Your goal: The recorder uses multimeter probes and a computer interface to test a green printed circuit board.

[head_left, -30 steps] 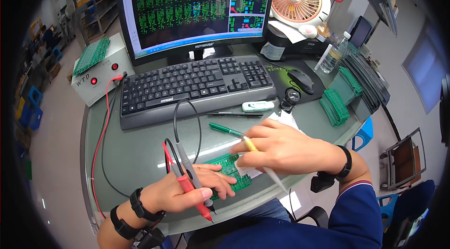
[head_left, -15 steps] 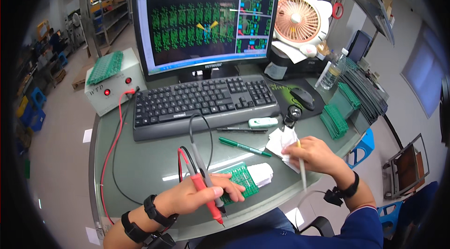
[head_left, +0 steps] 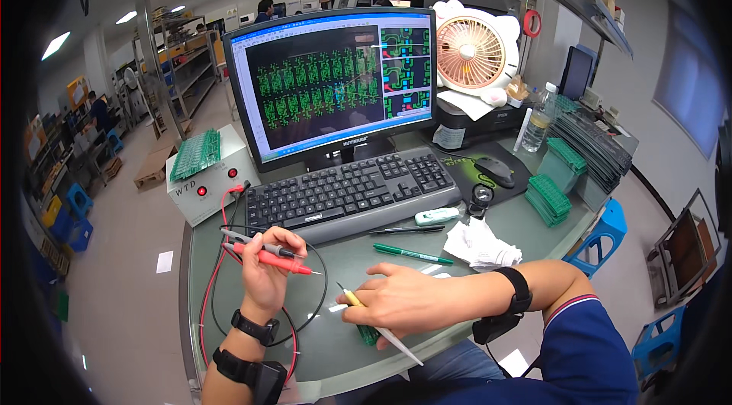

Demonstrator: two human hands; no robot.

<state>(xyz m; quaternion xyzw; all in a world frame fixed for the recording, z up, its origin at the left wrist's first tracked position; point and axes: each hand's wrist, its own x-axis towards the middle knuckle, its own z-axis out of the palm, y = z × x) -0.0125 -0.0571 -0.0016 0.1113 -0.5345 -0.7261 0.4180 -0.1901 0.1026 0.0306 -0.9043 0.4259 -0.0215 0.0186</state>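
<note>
My left hand (head_left: 263,283), raised over the left part of the desk, is closed around two test probes. The red probe (head_left: 284,261) and the grey-black probe (head_left: 267,248) lie side by side, tips pointing right. In my right hand (head_left: 415,298) is a slim pen-like tool (head_left: 396,345) with a yellow grip, a white tapering handle and a dark pointed tip. That hand is low over the front of the desk. A green circuit board (head_left: 368,335) shows under its fingers, mostly covered; whether the hand touches it I cannot tell.
Ahead are a keyboard (head_left: 352,190) and a monitor (head_left: 335,77) with a board layout. Crumpled white paper (head_left: 480,245), a green pen (head_left: 412,254) and a black pen (head_left: 408,229) lie rightward. Probe leads loop from a white box (head_left: 210,180). Green boards (head_left: 547,199) are stacked at right.
My left hand has left the board and lifted leftward with both probes. My right hand has moved left from the paper to above the board, tool still held. The view has tilted up.
</note>
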